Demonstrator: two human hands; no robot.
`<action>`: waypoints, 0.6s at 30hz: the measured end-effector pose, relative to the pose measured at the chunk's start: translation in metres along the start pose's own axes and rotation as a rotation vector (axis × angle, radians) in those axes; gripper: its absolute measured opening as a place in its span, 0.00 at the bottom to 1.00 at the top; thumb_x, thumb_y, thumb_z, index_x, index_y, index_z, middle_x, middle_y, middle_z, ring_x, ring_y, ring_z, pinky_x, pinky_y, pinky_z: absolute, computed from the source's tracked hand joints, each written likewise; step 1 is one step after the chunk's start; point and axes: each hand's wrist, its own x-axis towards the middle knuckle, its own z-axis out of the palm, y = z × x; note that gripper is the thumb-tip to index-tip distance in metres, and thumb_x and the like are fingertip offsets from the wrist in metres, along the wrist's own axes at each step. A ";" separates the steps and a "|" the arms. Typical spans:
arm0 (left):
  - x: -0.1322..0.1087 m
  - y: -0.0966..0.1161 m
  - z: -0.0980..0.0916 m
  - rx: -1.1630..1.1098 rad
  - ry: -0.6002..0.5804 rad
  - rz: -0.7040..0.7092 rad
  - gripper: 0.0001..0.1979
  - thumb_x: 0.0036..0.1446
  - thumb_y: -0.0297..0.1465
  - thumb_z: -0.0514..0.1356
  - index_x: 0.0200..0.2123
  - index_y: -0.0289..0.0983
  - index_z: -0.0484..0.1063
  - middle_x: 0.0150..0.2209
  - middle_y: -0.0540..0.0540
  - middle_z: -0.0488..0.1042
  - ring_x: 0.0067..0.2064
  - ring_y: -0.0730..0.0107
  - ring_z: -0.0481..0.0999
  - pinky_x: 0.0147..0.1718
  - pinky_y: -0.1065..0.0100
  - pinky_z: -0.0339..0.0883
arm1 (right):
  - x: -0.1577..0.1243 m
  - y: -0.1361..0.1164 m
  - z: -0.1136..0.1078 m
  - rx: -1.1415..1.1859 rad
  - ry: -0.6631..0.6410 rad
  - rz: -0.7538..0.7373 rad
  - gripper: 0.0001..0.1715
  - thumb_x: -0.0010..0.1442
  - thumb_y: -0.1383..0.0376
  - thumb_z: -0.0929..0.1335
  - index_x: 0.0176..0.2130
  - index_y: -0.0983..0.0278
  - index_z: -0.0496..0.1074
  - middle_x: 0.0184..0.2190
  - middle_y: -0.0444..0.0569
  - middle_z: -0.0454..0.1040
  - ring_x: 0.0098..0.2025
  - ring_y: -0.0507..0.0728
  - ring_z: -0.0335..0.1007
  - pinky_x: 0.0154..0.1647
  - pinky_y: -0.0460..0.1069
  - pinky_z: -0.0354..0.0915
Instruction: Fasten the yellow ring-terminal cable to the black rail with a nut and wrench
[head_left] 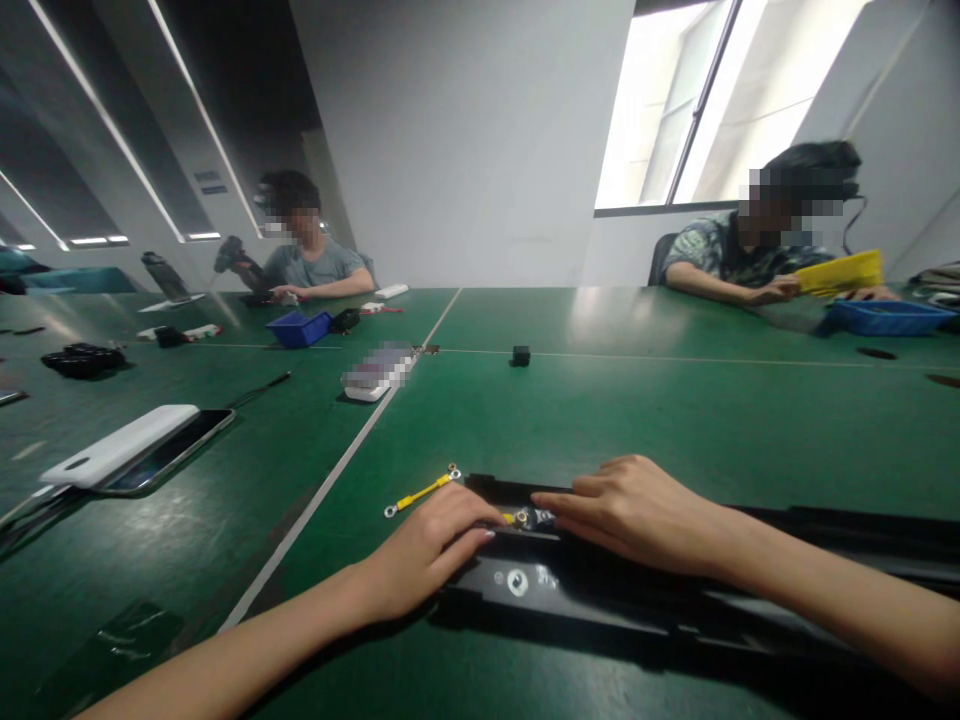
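1. The long black bar (pixel 592 605) lies on the green table (pixel 637 420), under both hands. It looks stiff and smooth, so it might slide. Its long side edges seem best to hold.
2. A bit of yellow wire (pixel 508 519) shows in the bar, beside a small metal ring (pixel 521 518). The wire is likely light and a little bendy. Pinch its yellow part.
3. The left hand (pixel 427 545) is half curled, fingertips at that wire. I can't tell if it has hold of it.
4. The right hand (pixel 630 505) bends over the bar, fingertips near the ring. I can't tell if they grip anything.
5. A loose yellow wire (pixel 421 494) lies just beyond the left hand.
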 end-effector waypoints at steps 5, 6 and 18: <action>0.000 0.000 0.000 0.004 -0.005 0.000 0.10 0.67 0.27 0.49 0.47 0.37 0.68 0.44 0.44 0.71 0.48 0.65 0.67 0.49 0.65 0.59 | 0.000 0.000 0.001 -0.013 0.003 -0.008 0.17 0.68 0.62 0.60 0.53 0.63 0.68 0.25 0.45 0.74 0.22 0.50 0.66 0.22 0.48 0.43; 0.000 0.000 0.000 0.005 -0.005 -0.001 0.10 0.67 0.27 0.49 0.47 0.37 0.68 0.44 0.44 0.71 0.48 0.65 0.67 0.49 0.65 0.59 | 0.000 0.000 0.001 -0.019 -0.001 -0.009 0.17 0.68 0.62 0.60 0.53 0.63 0.67 0.25 0.45 0.74 0.22 0.50 0.66 0.22 0.48 0.43; 0.001 -0.002 0.000 0.013 -0.001 0.002 0.10 0.67 0.27 0.49 0.47 0.37 0.68 0.44 0.44 0.71 0.47 0.64 0.68 0.49 0.65 0.60 | 0.000 0.000 0.001 -0.020 0.012 -0.039 0.17 0.69 0.63 0.59 0.52 0.63 0.69 0.24 0.45 0.73 0.21 0.50 0.65 0.21 0.48 0.43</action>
